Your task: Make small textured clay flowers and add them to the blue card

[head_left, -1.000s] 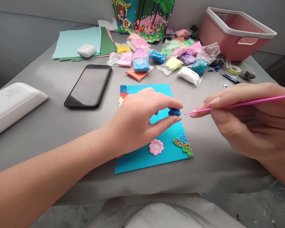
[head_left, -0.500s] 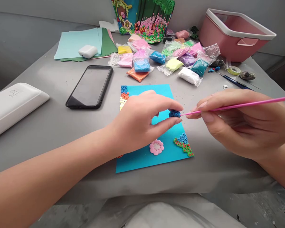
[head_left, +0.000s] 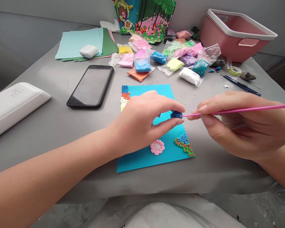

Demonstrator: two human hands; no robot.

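Between thumb and forefinger, my left hand (head_left: pixel 147 117) pinches a small dark blue clay piece (head_left: pixel 176 114) dotted with little round hollows. My right hand (head_left: pixel 247 126) grips a thin pink modelling tool (head_left: pixel 249 109) like a pen, its tip touching the right end of the clay piece. Below both lies a bright blue sheet (head_left: pixel 137 163), partly covered by my left hand. On it are a pink clay flower (head_left: pixel 157 147), a corner patch of blue and green-red clay rings (head_left: pixel 185 145), and a strip of blue, orange and pale yellow clay dots (head_left: pixel 125 95).
A black phone (head_left: pixel 90 86) and a white power bank (head_left: pixel 16 104) lie to the left. Several bagged clay packets (head_left: pixel 142 65) spread across the back, near a pink basket (head_left: pixel 224 41). Paper sheets (head_left: pixel 71 44) hold a white earbud case (head_left: pixel 88 51). Dark blue tools (head_left: pixel 242 85) lie right.
The rear part of the pink tool has dipped lower, with my right hand tilting slightly. The tool's tip stays at the blue clay piece, and my left hand keeps its pinch.
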